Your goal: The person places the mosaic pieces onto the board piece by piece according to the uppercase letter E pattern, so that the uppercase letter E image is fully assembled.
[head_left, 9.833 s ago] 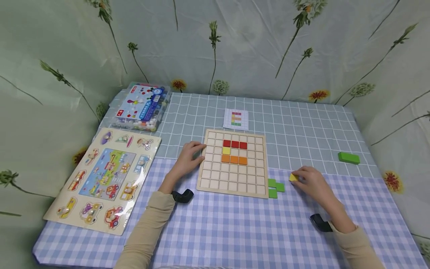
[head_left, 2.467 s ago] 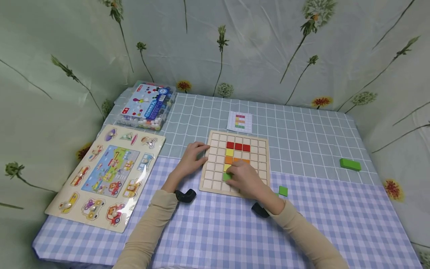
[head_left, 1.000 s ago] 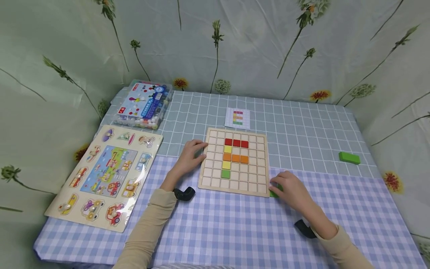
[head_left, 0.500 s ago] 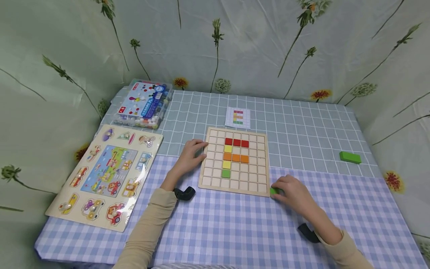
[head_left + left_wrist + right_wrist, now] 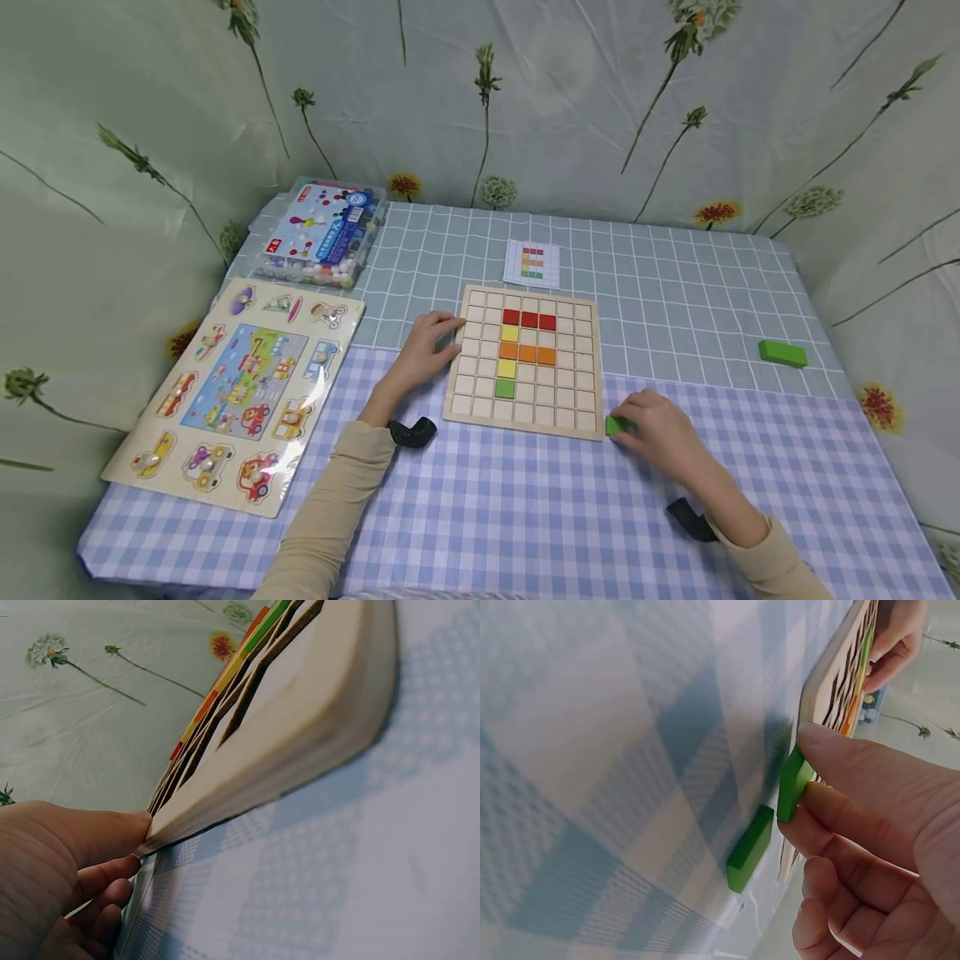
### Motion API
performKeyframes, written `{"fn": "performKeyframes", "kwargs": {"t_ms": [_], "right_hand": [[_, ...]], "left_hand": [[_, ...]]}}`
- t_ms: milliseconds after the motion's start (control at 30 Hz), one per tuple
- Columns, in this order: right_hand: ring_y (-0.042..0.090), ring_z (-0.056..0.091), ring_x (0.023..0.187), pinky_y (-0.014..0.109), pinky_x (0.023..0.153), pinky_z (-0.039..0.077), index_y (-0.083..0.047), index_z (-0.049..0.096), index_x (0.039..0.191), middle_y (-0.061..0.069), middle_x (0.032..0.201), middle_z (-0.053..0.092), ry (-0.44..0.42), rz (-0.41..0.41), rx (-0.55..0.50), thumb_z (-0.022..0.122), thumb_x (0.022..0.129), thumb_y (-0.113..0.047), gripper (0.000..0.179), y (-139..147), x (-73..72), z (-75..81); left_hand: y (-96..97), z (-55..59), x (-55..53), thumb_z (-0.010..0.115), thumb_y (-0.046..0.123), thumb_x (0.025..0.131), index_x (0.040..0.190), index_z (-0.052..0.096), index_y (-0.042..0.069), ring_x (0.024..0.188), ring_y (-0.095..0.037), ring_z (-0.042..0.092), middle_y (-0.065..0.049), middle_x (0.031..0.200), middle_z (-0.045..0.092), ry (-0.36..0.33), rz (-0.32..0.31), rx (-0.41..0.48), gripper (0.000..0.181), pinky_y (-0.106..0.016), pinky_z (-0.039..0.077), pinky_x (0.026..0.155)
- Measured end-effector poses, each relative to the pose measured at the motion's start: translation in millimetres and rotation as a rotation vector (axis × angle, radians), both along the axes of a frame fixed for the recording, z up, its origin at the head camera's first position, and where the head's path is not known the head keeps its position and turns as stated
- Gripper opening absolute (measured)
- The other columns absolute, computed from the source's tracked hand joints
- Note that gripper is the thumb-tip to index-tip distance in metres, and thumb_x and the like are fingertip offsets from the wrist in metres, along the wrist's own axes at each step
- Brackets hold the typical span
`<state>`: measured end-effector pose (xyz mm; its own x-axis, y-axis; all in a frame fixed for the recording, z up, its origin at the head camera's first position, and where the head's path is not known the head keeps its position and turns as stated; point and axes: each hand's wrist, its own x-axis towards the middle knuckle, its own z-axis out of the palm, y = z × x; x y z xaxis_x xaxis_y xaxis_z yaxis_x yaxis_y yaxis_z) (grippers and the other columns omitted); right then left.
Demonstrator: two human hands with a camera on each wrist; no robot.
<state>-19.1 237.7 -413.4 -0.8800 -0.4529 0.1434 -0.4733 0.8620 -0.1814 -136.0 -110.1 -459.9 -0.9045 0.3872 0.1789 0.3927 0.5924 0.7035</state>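
Observation:
A wooden grid board (image 5: pixel 558 418) lies mid-table. It bears a row of three red tiles (image 5: pixel 529 320), a row of three orange tiles (image 5: pixel 527 354), two yellow tiles and one green tile (image 5: pixel 505 388). At its left edge my left hand (image 5: pixel 423 350) touches the frame with thumb and fingertips; the left wrist view shows the thumb (image 5: pixel 112 829) against the rim. Beyond the lower right corner, my right hand (image 5: pixel 660 429) pinches a green tile (image 5: pixel 791 784) between thumb and fingers. Beside it on the cloth lies another green tile (image 5: pixel 750 851), which my hand hides in the head view.
Behind the board is a pattern card (image 5: pixel 532 264) with coloured squares. A picture peg puzzle (image 5: pixel 243 379) and a clear box of beads (image 5: pixel 322 233) are at the left. Far right lies a long green block (image 5: pixel 782 352). A floral curtain backs the table.
Since the earliest frame, a second yellow tile and a green tile have come onto the board. My right hand went back to the green tiles beside it. The left hand stays at the edge.

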Motion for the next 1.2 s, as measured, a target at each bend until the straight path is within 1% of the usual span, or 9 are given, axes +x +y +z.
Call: {"fn": "performKeyframes", "kwargs": {"t_ms": [67, 200, 333, 500, 700, 800, 933, 1033, 1200], "right_hand": [[0.016, 0.058, 0.076, 0.031, 0.067, 0.05, -0.005, 0.072, 0.081, 0.004, 0.08, 0.068, 0.007, -0.004, -0.003, 0.085, 0.062, -0.015, 0.025, 0, -1.4, 0.3], [0.018, 0.058, 0.077, 0.032, 0.068, 0.05, -0.005, 0.073, 0.083, 0.005, 0.082, 0.068, 0.012, 0.005, -0.017, 0.084, 0.064, -0.016, 0.025, -2, -5.9, 2.1], [0.017, 0.058, 0.077, 0.031, 0.067, 0.05, -0.006, 0.073, 0.084, 0.003, 0.082, 0.068, 0.0, 0.024, -0.027, 0.083, 0.065, -0.017, 0.024, -8, -12.8, 6.2], [0.015, 0.057, 0.076, 0.029, 0.066, 0.049, -0.007, 0.072, 0.082, 0.001, 0.08, 0.068, 0.008, 0.066, -0.054, 0.083, 0.066, -0.018, 0.022, -21, -20.1, 6.4], [0.015, 0.056, 0.072, 0.028, 0.065, 0.048, -0.006, 0.073, 0.08, 0.001, 0.077, 0.068, 0.043, 0.118, -0.087, 0.083, 0.066, -0.017, 0.02, -40, -27.0, 4.2], [0.016, 0.056, 0.072, 0.028, 0.065, 0.048, -0.006, 0.074, 0.081, 0.002, 0.078, 0.069, 0.026, 0.115, -0.087, 0.082, 0.067, -0.018, 0.021, -50, -30.5, 3.4], [0.016, 0.057, 0.076, 0.029, 0.068, 0.049, -0.006, 0.074, 0.085, 0.002, 0.08, 0.069, -0.006, 0.111, -0.072, 0.081, 0.069, -0.019, 0.022, -62, -35.5, 3.1], [0.017, 0.058, 0.078, 0.031, 0.071, 0.05, -0.006, 0.074, 0.085, 0.003, 0.082, 0.07, -0.006, 0.127, -0.077, 0.08, 0.07, -0.02, 0.022, -69, -39.7, 2.2], [0.018, 0.058, 0.077, 0.031, 0.07, 0.05, -0.006, 0.074, 0.085, 0.003, 0.081, 0.07, -0.008, 0.142, -0.088, 0.078, 0.071, -0.018, 0.019, -81, -44.3, -0.1]], "left_hand": [[0.1, 0.0, -0.2, 0.062, 0.012, 0.089, 0.127, 0.057, 0.002, 0.116, -0.035, 0.045, -0.019, 0.126, 0.053, -0.007, -0.003, 0.002, 0.04, -0.05, 0.039, 0.097], [0.0, 0.6, -0.3, 0.063, 0.011, 0.088, 0.127, 0.057, 0.001, 0.115, -0.035, 0.045, -0.019, 0.126, 0.053, 0.002, -0.007, 0.002, 0.041, -0.05, 0.039, 0.096], [-1.0, 0.7, 0.5, 0.064, 0.011, 0.087, 0.126, 0.057, 0.0, 0.115, -0.036, 0.045, -0.02, 0.126, 0.053, 0.011, 0.002, 0.005, 0.041, -0.051, 0.039, 0.095], [-1.7, 0.4, -0.5, 0.063, 0.011, 0.088, 0.127, 0.057, 0.001, 0.116, -0.035, 0.045, -0.019, 0.126, 0.053, -0.004, 0.007, 0.004, 0.041, -0.05, 0.039, 0.096], [0.0, 0.2, -0.9, 0.063, 0.012, 0.088, 0.126, 0.057, 0.0, 0.115, -0.036, 0.045, -0.02, 0.125, 0.054, 0.014, -0.006, 0.002, 0.04, -0.05, 0.04, 0.096], [0.4, 0.9, -1.1, 0.063, 0.011, 0.088, 0.126, 0.057, 0.0, 0.114, -0.036, 0.045, -0.02, 0.125, 0.054, 0.007, -0.002, 0.008, 0.04, -0.05, 0.039, 0.096], [0.6, 2.3, -1.7, 0.064, 0.011, 0.087, 0.125, 0.058, 0.0, 0.114, -0.036, 0.045, -0.02, 0.125, 0.054, -0.001, 0.001, 0.017, 0.04, -0.05, 0.039, 0.096], [0.5, 3.6, -1.2, 0.065, 0.01, 0.086, 0.125, 0.058, -0.001, 0.113, -0.036, 0.046, -0.021, 0.124, 0.054, 0.008, -0.003, 0.018, 0.04, -0.05, 0.04, 0.095], [0.4, 5.5, 0.0, 0.064, 0.01, 0.086, 0.124, 0.059, -0.001, 0.113, -0.037, 0.046, -0.021, 0.123, 0.055, 0.012, -0.003, 0.018, 0.04, -0.05, 0.039, 0.095]]}}
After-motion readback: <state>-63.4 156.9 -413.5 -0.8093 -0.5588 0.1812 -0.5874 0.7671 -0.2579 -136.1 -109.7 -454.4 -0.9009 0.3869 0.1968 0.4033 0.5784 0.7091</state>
